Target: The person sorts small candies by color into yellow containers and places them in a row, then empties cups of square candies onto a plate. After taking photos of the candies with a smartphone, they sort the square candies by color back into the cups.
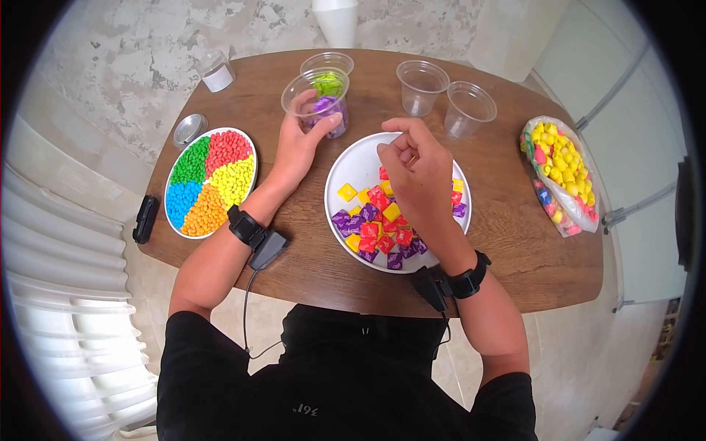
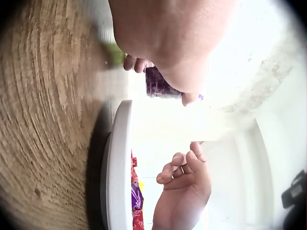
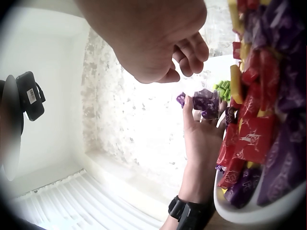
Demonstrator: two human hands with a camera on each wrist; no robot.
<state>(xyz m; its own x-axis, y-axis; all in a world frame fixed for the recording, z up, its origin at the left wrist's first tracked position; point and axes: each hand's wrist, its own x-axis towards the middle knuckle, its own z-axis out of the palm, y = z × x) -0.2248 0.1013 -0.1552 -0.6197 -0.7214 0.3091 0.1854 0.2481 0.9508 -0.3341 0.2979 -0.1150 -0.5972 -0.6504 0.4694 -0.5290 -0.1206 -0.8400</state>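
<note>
My left hand [image 1: 296, 147] grips a clear cup [image 1: 291, 105] with purple wrapped pieces [image 1: 323, 110] inside, held by the thumb and fingers. Directly behind it stands another cup with green pieces [image 1: 328, 84]. Over the white plate [image 1: 340, 163] hovers my right hand [image 1: 421, 173], its fingers loosely curled and nothing visible in them. Red, yellow and purple wrapped squares [image 1: 379, 220] lie on that plate. The right wrist view shows my right hand [image 3: 153, 43] above and to the left of the purple pieces [image 3: 206, 103] in the cup.
Two clear cups [image 1: 422, 84] [image 1: 468, 110] stand at the back right. A bag of yellow and pink pieces [image 1: 562, 173] lies at the right edge. On the left are a plate of sorted coloured pieces [image 1: 189, 166], a jar [image 1: 215, 73], a round lid [image 1: 190, 129] and a black object [image 1: 146, 219].
</note>
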